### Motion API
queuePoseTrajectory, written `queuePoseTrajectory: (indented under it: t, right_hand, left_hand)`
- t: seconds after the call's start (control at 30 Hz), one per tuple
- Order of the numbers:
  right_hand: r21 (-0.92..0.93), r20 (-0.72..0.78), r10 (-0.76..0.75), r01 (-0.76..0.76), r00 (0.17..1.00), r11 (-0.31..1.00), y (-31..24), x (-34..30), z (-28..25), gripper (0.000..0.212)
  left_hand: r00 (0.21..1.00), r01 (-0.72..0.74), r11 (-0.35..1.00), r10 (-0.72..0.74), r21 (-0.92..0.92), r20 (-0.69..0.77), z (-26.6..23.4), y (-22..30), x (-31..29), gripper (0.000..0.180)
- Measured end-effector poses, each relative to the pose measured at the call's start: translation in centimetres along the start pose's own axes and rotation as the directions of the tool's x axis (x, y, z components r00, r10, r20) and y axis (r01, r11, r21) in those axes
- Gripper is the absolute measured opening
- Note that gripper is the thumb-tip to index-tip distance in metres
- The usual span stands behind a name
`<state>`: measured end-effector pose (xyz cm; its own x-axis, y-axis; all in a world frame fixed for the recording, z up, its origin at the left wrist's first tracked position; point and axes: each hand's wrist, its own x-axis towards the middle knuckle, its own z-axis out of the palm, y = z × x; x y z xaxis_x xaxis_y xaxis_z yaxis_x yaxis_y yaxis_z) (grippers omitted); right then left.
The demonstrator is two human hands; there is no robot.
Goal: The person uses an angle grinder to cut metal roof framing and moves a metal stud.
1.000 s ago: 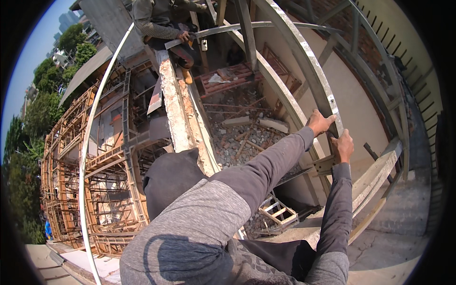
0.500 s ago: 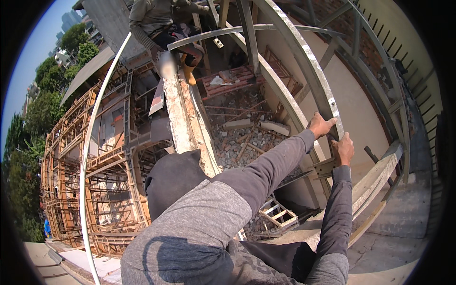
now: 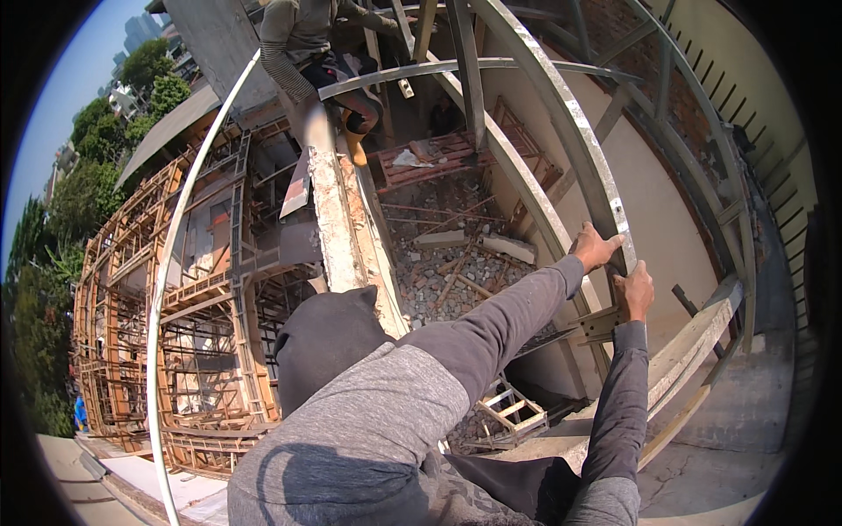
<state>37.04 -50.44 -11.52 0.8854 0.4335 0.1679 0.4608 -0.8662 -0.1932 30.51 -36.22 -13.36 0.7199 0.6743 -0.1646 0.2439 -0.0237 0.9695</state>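
A long grey metal beam runs from the top of the view down to my hands at the right. My left hand grips it, thumb laid across its top face and fingers bent over the near side. Just below, my right hand is closed around the beam's right edge. Both arms reach forward in dark grey sleeves. Beneath my hands, a bracket plate with holes joins the metal framing. A thinner crossbar passes by the beam higher up.
Another person in yellow boots sits astride a broken wall top. Far below lie rubble and a wooden ladder-like frame. Wooden scaffolding stands left, behind a white curved pipe. A concrete ledge lies right.
Both hands keep their hold on the beam. The view has shifted slightly, so the scene sits a little lower. The other person's arm now reaches further right toward the framing.
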Motion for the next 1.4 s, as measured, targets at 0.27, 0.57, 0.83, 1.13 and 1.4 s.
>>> queuePoseTrajectory:
  t: [0.27,0.57,0.83,1.13,1.4]
  right_hand:
    - [0.013,0.003,-0.005,0.005,1.0,1.0,-1.2,0.1,-0.4,0.05]
    - [0.025,0.001,-0.009,0.009,1.0,1.0,-0.3,0.2,-0.3,0.05]
    - [0.042,-0.018,-0.016,0.016,1.0,0.999,-0.8,-0.3,0.5,0.047]
    - [0.01,-0.03,-0.014,0.014,0.999,1.0,0.3,0.0,0.2,0.044]
    - [0.029,0.019,-0.014,0.013,1.0,0.999,0.3,0.3,0.3,0.05]
  left_hand:
    - [0.999,-0.032,0.995,0.034,-0.095,0.018,-0.9,-0.7,1.7,0.087]
    - [0.988,0.012,0.971,0.025,0.239,-0.15,-13.6,1.3,4.5,0.049]
    - [0.286,-0.923,0.312,0.166,0.225,0.944,-12.8,15.9,-14.6,0.045]
    - [-0.302,-0.952,-0.122,0.509,-0.28,0.806,-13.8,21.5,-30.7,0.032]
    - [-0.319,-0.944,-0.274,0.602,-0.186,0.732,-14.3,18.8,-31.8,0.026]
